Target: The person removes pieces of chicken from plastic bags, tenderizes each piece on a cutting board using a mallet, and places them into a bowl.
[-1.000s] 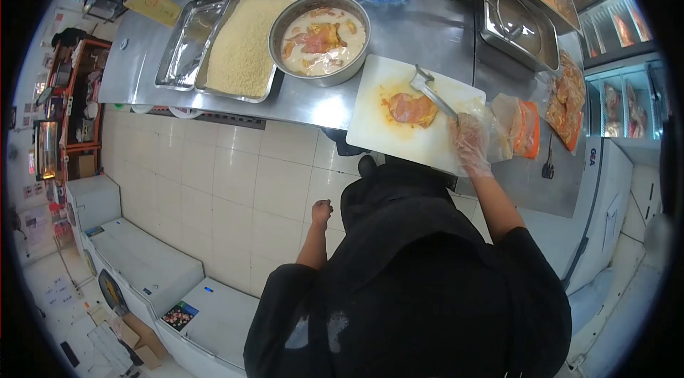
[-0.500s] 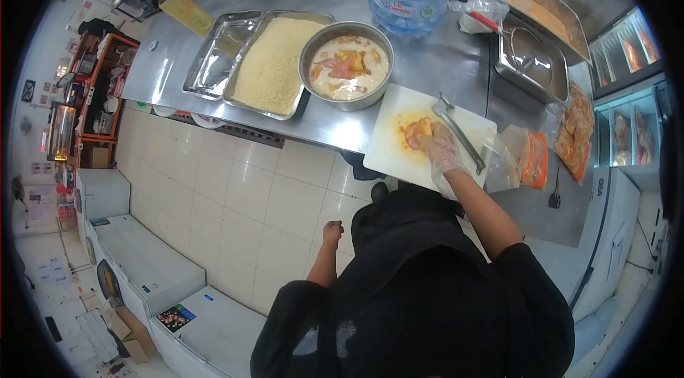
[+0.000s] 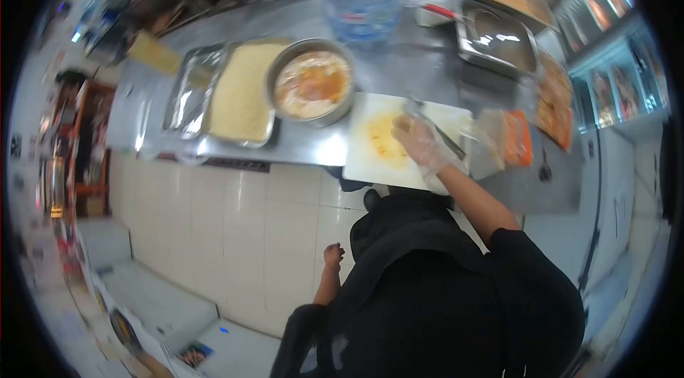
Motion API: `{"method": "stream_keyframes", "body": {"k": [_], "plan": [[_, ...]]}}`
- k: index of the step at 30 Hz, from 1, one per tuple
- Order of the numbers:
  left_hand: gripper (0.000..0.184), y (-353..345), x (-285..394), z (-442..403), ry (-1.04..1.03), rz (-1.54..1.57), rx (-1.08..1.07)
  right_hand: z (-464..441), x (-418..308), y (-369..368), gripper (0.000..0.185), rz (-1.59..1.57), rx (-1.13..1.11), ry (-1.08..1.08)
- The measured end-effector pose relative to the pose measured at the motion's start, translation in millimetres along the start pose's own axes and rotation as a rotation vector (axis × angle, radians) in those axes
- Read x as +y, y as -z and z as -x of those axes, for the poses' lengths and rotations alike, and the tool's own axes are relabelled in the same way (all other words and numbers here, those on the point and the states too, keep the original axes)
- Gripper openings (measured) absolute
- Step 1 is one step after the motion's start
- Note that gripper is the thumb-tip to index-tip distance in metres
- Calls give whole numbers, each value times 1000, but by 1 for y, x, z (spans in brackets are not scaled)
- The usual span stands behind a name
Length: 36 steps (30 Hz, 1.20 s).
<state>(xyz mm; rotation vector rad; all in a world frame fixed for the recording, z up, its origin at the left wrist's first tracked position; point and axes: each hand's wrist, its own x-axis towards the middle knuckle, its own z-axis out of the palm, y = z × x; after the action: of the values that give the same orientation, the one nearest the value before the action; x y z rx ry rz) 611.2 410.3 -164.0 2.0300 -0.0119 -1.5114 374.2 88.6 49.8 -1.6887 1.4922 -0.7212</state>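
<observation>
My right hand [image 3: 419,141], in a clear plastic glove, is over the white cutting board [image 3: 363,161]. Its fingers are bent and blurred beside a long metal tool [image 3: 445,137], perhaps a knife; whether they touch it I cannot tell. Yellow-orange stains [image 3: 385,139] mark the board left of the fingers. Next to the board stands a round metal bowl [image 3: 311,121] holding creamy liquid and meat with an orange patch [image 3: 313,84] on top. My left hand [image 3: 333,255] hangs bare over the floor, fingers loosely curled and a little apart, holding nothing.
A tray of pale crumbs [image 3: 242,93] and a shiny metal tray [image 3: 191,93] stand left of the bowl. Behind is a large water bottle [image 3: 362,0]. At right lie bagged orange food [image 3: 519,139], scissors [image 3: 545,168] and a metal pan [image 3: 499,57] with a red-handled utensil [image 3: 440,12].
The meat piece under my right hand no longer shows on the board, and the bowl's contents look more orange. The view has shifted and blurred. My left hand still hangs.
</observation>
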Motion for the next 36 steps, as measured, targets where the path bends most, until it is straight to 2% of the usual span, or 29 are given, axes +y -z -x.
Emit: {"method": "stream_keyframes", "body": {"k": [1,2,3,5,6,7,9,10,11,12,13,14,15,16,17,18,20,21,22,23,24,25,26,27,28,30,33,36], "plan": [[25,-1,0,-4,26,-1,-30,23,10,17,29,118,108,100],[25,0,-6,-12,-163,-159,-95,41,22,37,29,251,211,189],[24,4,-15,-18,-348,-306,-160,61,28,57,29,276,260,125],[20,-3,0,-11,-288,-336,-156,85,30,87,18,647,460,-68],[17,-5,5,-9,-325,-461,-204,90,54,94,17,814,450,-276],[15,-5,9,-8,-361,-582,-249,94,76,99,17,813,460,-285],[14,-5,21,-8,-401,-714,-296,97,100,108,16,981,501,-142],[15,-6,34,-8,-534,-897,-309,93,108,110,16,976,508,-153],[15,-4,43,-8,-666,-1080,-320,88,114,113,16,949,372,-90],[15,0,43,-23,-671,-1089,-321,81,119,117,17,919,240,-23],[17,3,37,-48,-526,-713,-318,74,122,120,17,916,247,-25],[18,1,43,-48,-372,-339,-305,68,124,123,19,1116,451,181],[18,0,49,-49,-374,-344,-301,62,127,124,21,1302,658,393],[20,-12,73,-25,-245,-247,-191,55,137,131,21,1295,658,390],[22,-20,92,-12,-120,-148,-77,45,158,136,22,1151,519,173],[23,-20,95,-15,-148,-149,-60,36,185,140,23,999,379,-25],[24,-13,80,-29,-235,-131,-97,10,387,117,44,1119,621,86],[25,-4,72,-38,-327,-109,-120,12,270,161,41,1100,237,-71],[25,0,64,-44,-346,-125,-112,12,225,169,38,1050,145,-59],[25,3,46,-47,-360,-119,-80,6,203,170,34,1005,73,-33],[30,5,18,-72,-569,-486,19,3,192,176,31,975,14,-15],[33,2,13,-70,-322,-457,102,2,189,182,28,952,-47,-20],[21,0,4,-65,-266,-432,215,1,191,193,26,928,-85,-43],[22,-1,-4,-59,-281,-518,229,0,204,202,23,925,-130,-90],[24,3,-10,-57,-310,-623,223,3,214,212,21,918,-148,-141],[42,2,-22,-48,-171,-699,85,0,262,231,18,893,-187,-230],[41,-5,-36,-59,-144,-609,102,25,180,217,19,983,-97,-210],[39,-11,-24,-22,-75,-481,98,36,107,190,19,947,-15,-150]]}}
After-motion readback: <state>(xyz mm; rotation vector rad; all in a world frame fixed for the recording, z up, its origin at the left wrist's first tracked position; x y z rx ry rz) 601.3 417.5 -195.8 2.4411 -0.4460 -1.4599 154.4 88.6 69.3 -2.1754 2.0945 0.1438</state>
